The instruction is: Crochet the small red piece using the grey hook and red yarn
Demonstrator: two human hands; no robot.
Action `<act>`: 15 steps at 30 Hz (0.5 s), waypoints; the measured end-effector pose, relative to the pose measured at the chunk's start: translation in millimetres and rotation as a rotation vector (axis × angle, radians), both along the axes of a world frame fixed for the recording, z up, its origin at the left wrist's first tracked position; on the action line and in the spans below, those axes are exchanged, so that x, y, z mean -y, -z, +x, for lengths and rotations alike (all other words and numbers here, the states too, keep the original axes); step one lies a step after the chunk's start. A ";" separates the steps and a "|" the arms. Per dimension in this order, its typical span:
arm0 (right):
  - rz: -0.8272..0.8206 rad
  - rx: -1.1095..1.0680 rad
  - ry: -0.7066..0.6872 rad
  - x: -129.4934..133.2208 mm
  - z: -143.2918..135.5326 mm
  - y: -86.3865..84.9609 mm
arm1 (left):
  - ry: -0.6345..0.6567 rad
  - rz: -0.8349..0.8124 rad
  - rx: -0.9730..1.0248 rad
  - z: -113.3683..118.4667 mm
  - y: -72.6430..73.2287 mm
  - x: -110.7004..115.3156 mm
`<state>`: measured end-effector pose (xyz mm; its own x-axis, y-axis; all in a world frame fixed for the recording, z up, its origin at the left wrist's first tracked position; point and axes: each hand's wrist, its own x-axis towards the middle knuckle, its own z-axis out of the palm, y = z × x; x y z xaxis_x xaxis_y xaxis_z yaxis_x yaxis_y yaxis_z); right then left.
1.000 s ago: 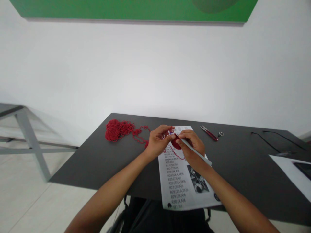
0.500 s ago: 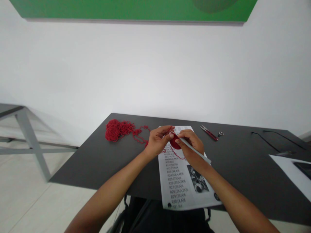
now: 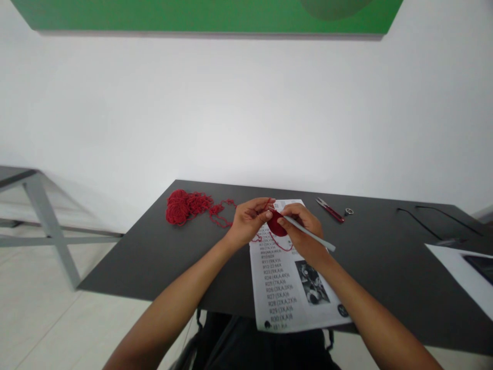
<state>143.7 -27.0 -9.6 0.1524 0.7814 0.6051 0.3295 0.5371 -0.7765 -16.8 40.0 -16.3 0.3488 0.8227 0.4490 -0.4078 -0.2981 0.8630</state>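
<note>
Between my hands is a small round red crocheted piece [image 3: 276, 224]. My left hand [image 3: 248, 221] pinches its left edge, with red yarn running up over the raised fingers. In my right hand [image 3: 304, 228] is a crochet hook with a pale grey handle [image 3: 314, 236], its tip at the top edge of the piece. A loose yarn strand hangs below the piece, over a printed sheet [image 3: 277, 288] with rows of text and a dark photo. Tangled yarn leads left to a red yarn ball [image 3: 178, 208].
On the dark table [image 3: 173, 262], red-handled snips [image 3: 330, 209] and a small metal ring [image 3: 348, 211] lie right of the hands. Farther right are eyeglasses [image 3: 421, 223] and a white sheet [image 3: 454, 267] bearing a dark device [image 3: 479, 267].
The hook's handle has tilted to a slightly flatter angle in my right hand. Both hands remain at the red piece, and the whole view has shifted very slightly.
</note>
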 end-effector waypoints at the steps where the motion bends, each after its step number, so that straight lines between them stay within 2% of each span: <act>1: -0.003 0.001 -0.005 -0.3 0.5 -0.3 | 0.010 -0.005 -0.002 -0.4 0.0 -0.3; 4: -0.008 0.012 -0.015 -1.3 2.6 -0.7 | 0.034 -0.004 0.002 -1.2 0.5 -1.5; 11: -0.043 0.061 -0.023 -4.6 7.2 0.5 | -0.007 0.025 -0.043 -2.0 1.4 -4.0; 15: -0.019 0.100 -0.038 -6.1 9.6 0.6 | 0.044 0.006 -0.025 -2.6 -0.9 -4.1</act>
